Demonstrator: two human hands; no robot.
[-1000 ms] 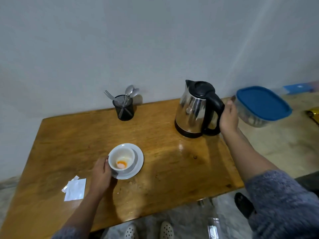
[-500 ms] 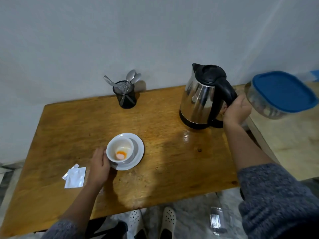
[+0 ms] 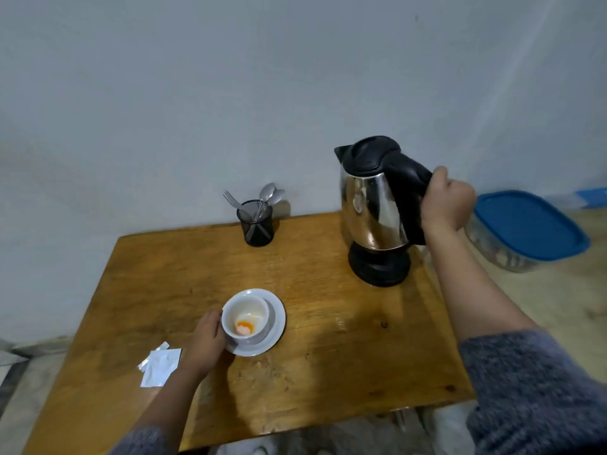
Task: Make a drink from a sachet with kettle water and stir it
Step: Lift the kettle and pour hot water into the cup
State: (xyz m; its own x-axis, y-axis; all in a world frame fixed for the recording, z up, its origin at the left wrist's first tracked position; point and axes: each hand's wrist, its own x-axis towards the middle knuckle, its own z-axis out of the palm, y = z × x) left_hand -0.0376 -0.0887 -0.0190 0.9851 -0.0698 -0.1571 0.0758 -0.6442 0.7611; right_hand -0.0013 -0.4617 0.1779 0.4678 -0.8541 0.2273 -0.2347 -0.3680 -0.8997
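The right hand (image 3: 445,205) grips the kettle (image 3: 374,205) by its handle, raised off its base (image 3: 379,266) near the table's (image 3: 328,372) far right corner. The left hand (image 3: 205,339) holds the cup (image 3: 246,320) on its saucer (image 3: 277,315) mid-table; the sachet (image 3: 159,364) lies near the left edge.

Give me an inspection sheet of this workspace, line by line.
Surface: wooden table, crumbs near the front.
Job's things: steel kettle lifted clear of its black base; white cup with orange powder on a saucer; torn sachet on the left.
Clutter: cutlery holder by the wall; blue-lidded container off to the right.
Hands: right hand grips the kettle handle; left hand steadies the cup.
Cables: nothing seen.
Surroundings: plain wall.
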